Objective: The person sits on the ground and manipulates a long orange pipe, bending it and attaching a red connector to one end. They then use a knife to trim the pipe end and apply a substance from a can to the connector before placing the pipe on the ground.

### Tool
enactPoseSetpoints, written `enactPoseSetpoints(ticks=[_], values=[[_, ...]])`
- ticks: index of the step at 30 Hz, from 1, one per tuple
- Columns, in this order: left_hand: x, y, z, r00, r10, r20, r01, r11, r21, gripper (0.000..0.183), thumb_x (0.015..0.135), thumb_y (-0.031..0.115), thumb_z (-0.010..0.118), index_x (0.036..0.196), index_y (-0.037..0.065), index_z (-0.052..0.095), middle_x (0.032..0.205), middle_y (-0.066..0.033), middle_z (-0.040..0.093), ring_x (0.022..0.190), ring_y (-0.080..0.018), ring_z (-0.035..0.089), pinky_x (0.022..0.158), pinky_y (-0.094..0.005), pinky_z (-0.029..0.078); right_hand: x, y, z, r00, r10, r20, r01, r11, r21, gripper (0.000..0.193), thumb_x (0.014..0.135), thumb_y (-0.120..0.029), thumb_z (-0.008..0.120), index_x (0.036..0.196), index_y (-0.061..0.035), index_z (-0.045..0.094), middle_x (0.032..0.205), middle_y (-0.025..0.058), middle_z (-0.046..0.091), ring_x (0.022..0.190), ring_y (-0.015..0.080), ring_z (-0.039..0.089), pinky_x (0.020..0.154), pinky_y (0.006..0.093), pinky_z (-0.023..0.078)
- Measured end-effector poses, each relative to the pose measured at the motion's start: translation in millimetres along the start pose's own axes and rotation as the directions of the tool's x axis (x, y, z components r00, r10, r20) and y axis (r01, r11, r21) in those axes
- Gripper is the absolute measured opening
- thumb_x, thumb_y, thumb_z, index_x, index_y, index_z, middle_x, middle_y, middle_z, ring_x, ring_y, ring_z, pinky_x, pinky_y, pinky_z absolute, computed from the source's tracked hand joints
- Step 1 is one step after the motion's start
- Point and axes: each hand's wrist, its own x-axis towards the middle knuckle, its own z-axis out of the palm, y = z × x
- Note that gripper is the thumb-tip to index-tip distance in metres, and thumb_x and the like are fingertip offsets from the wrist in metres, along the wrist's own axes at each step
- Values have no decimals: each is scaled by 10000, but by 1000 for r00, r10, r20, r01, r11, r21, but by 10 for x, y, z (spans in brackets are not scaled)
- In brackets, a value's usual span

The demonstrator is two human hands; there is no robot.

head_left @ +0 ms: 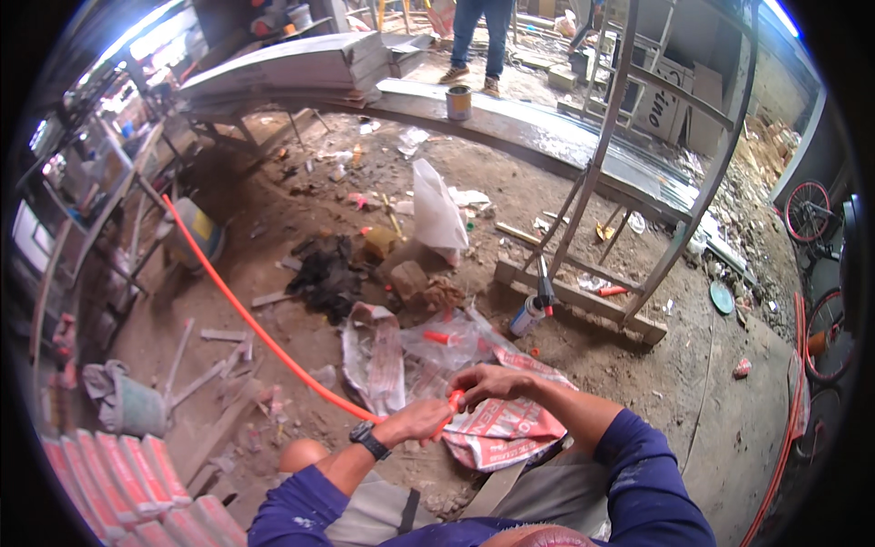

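Observation:
A long orange pipe (pixel 264 337) arcs from the left of the yard down to my hands. My left hand (pixel 421 420), with a dark watch on its wrist, is closed round the pipe close to its end. My right hand (pixel 492 384) pinches the orange end just past it; whether a separate fitting sits there I cannot tell. Both hands are above a red and white sack (pixel 501 428) lying on the dirt. Beyond my right hand a blowtorch (pixel 529 314) with a white canister stands on the ground, near clear plastic wrapping (pixel 437 337).
A metal frame (pixel 592 173) on a wooden base rises at the right. A grey bucket (pixel 128 401) and stacked red-and-white packs (pixel 114 474) lie at the left. A tin can (pixel 458 103) stands on the far ledge, close to a standing person (pixel 483 36). Bicycle wheels (pixel 825 333) show far right.

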Motion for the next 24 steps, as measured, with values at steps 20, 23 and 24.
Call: enactPoseSetpoints(ticks=[20,23,24], values=[[21,-61,-20,999,36,4,-36,998,44,491,1026,477,382,919,37,571,644,-59,592,480,-159,578,459,-306,483,-41,-96,102,1000,15,-16,-16,1000,-10,265,932,-155,704,1161,-35,645,1004,22,695,927,110,660,812,272,541],[14,-63,10,997,63,-36,-61,996,59,508,1031,430,326,816,30,554,605,-78,591,478,-192,595,459,-340,494,-59,-121,-10,1000,8,-30,-10,997,-71,235,927,-135,701,1138,-37,667,1001,26,703,915,107,664,804,270,542],[-1,-39,15,999,33,-33,-31,998,56,520,1036,443,330,802,34,551,599,-76,590,478,-193,597,461,-341,493,-75,-65,-15,996,31,-79,-34,999,-39,240,927,-144,701,1139,-35,667,985,21,697,891,105,661,792,270,543]])
